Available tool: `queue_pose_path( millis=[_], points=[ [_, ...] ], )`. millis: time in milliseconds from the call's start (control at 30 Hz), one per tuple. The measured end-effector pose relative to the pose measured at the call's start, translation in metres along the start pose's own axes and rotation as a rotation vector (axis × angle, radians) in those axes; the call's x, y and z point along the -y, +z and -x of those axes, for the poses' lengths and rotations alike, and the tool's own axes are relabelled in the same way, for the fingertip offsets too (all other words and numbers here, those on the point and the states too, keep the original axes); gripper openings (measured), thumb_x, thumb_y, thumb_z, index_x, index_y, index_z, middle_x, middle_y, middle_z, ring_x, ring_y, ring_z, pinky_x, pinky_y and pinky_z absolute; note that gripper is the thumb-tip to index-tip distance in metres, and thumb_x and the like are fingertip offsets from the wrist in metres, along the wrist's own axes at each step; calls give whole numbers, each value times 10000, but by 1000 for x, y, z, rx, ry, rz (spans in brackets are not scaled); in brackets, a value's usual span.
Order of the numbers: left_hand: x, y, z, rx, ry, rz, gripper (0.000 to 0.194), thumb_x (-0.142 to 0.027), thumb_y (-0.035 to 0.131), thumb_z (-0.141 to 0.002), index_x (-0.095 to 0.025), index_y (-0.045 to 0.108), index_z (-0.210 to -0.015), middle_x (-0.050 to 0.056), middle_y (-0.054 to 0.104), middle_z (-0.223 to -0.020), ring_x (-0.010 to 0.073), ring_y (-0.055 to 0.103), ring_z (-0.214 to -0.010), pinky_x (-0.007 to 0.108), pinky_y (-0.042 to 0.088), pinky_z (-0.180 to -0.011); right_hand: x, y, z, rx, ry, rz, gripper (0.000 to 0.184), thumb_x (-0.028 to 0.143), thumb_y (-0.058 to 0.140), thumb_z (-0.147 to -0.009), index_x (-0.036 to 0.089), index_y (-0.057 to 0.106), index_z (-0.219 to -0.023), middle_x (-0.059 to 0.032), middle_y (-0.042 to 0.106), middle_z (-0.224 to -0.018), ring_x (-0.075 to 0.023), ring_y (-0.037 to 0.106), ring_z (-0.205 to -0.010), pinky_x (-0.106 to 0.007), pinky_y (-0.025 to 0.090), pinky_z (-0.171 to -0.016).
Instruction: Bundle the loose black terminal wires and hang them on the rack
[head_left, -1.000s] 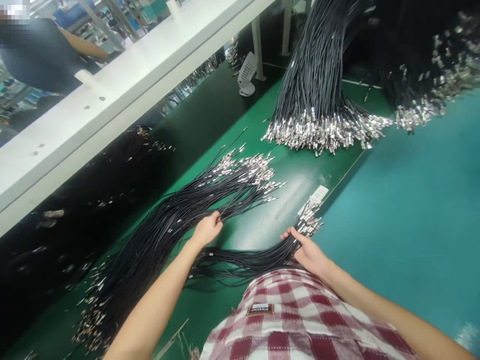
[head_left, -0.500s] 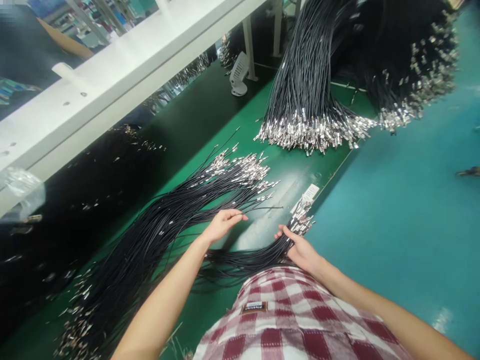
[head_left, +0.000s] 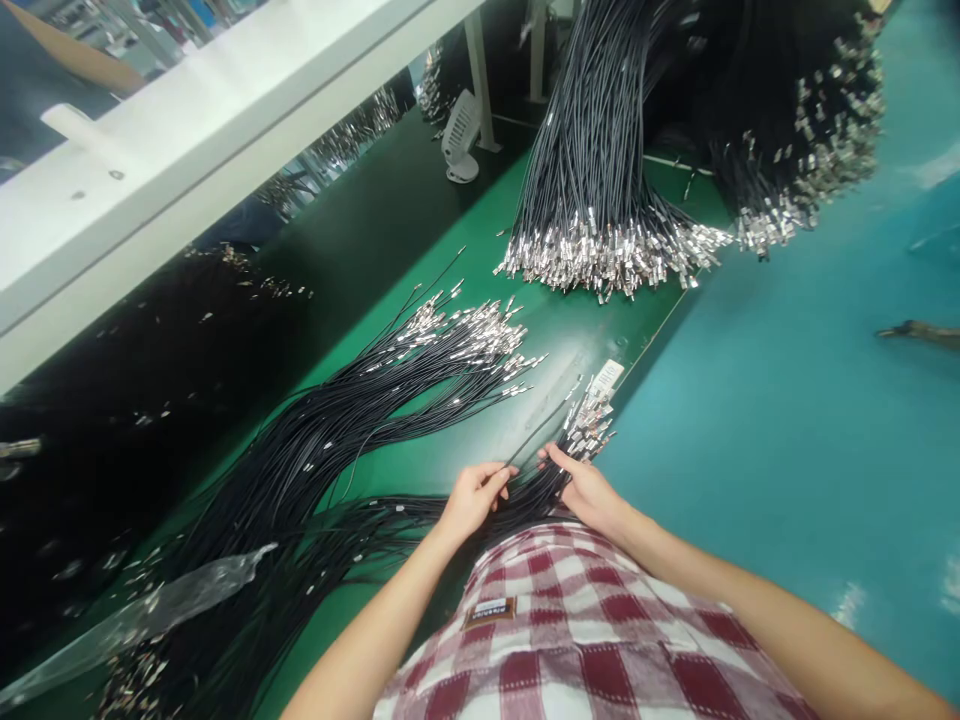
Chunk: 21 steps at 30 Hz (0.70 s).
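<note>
Between thumb and fingers my left hand (head_left: 477, 497) pinches a thin black cable (head_left: 536, 430), whose far end points up and right beside the bundle. My right hand (head_left: 589, 487) is closed around a bundle of black cables (head_left: 536, 492) just below their silvery metal ends (head_left: 589, 420). A white label (head_left: 608, 376) shows at the tip of that bundle. The bundle's other part trails left under my left wrist. Left of my hands, a larger loose pile of black cables (head_left: 300, 440) lies on the green table, its metal ends fanned toward the upper right.
A thick hank of cables (head_left: 592, 150) drapes over the table (head_left: 480, 235) at the back, with another dark heap (head_left: 795, 130) to its right. A white shelf beam (head_left: 225, 130) crosses the upper left. Under it stands a small white fan (head_left: 461, 138). Clear plastic (head_left: 172, 605) lies lower left.
My left hand has moved right and down with the single cable, from beside the loose pile to the bundle. My right hand keeps its hold. The clear plastic now shows at lower left.
</note>
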<state>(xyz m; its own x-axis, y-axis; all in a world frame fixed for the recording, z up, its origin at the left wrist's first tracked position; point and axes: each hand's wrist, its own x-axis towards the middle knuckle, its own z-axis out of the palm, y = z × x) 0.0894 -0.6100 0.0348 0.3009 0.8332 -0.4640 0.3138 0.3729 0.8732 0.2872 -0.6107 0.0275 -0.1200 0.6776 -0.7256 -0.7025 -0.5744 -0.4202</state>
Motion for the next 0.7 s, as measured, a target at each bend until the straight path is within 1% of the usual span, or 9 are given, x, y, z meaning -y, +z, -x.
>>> queue_pose_path(
  millis=[100,200,333,400,467,500,600,633,700],
  points=[
    [6,-15,11,-78,102,-227,447,-520,479,-918,-167,743,-993,47,661,-724,163,584,-650,278,452,-643,1,1,-2,-73,-5,-19,285,309,892,-604,160,728,-782,-21,724,-781,-136,640,-689,-251,541,-686],
    [12,-6,26,-109,213,-397,400,-430,424,-969,-198,715,-1114,93,710,-953,212,637,-893,319,473,-832,2,3,-3,-33,26,8,280,328,865,-653,159,730,-832,-53,738,-896,-161,663,-790,-270,560,-747],
    [17,23,38,-54,293,-682,466,-391,328,-1002,-148,627,-1264,144,695,-945,227,636,-836,349,477,-794,-2,0,-3,-60,25,15,235,250,877,-631,170,707,-771,-45,729,-842,-170,670,-788,-268,574,-747],
    [15,21,33,-14,349,-832,457,-426,346,-995,-167,659,-1206,131,687,-890,234,623,-821,369,462,-794,-3,-2,-3,-98,40,-5,249,204,888,-600,184,694,-755,-18,706,-754,-161,664,-732,-256,576,-704],
    [10,-3,17,-56,364,-911,410,-435,381,-987,-198,703,-1079,106,682,-881,232,612,-864,372,451,-825,-3,-4,-3,-75,62,-39,311,212,898,-582,197,700,-821,11,670,-693,-155,654,-698,-254,574,-670],
    [7,-21,7,-130,340,-935,377,-408,394,-989,-201,704,-1043,101,681,-914,232,605,-907,369,448,-848,-2,-4,-3,-56,75,-54,351,226,905,-572,201,702,-858,21,654,-676,-156,651,-696,-257,576,-662],
    [5,-84,-31,-408,142,-1036,285,-262,444,-970,-179,638,-1161,117,648,-1142,246,562,-1078,362,438,-913,0,-3,-1,-39,113,-65,375,248,915,-552,187,695,-850,27,632,-657,-160,645,-693,-270,584,-659],
    [5,-103,-43,-452,62,-1081,292,-237,473,-952,-169,617,-1197,129,631,-1190,260,551,-1113,369,438,-918,1,-3,-1,-51,122,-64,356,239,914,-551,180,690,-821,22,636,-661,-160,644,-690,-274,586,-660],
    [9,-129,-62,-449,-47,-1144,257,-232,514,-927,-167,644,-1139,135,649,-1154,280,573,-1089,374,451,-881,1,-2,0,-73,140,-70,309,218,903,-571,174,680,-780,12,648,-677,-159,644,-686,-277,587,-663]
  ],
)
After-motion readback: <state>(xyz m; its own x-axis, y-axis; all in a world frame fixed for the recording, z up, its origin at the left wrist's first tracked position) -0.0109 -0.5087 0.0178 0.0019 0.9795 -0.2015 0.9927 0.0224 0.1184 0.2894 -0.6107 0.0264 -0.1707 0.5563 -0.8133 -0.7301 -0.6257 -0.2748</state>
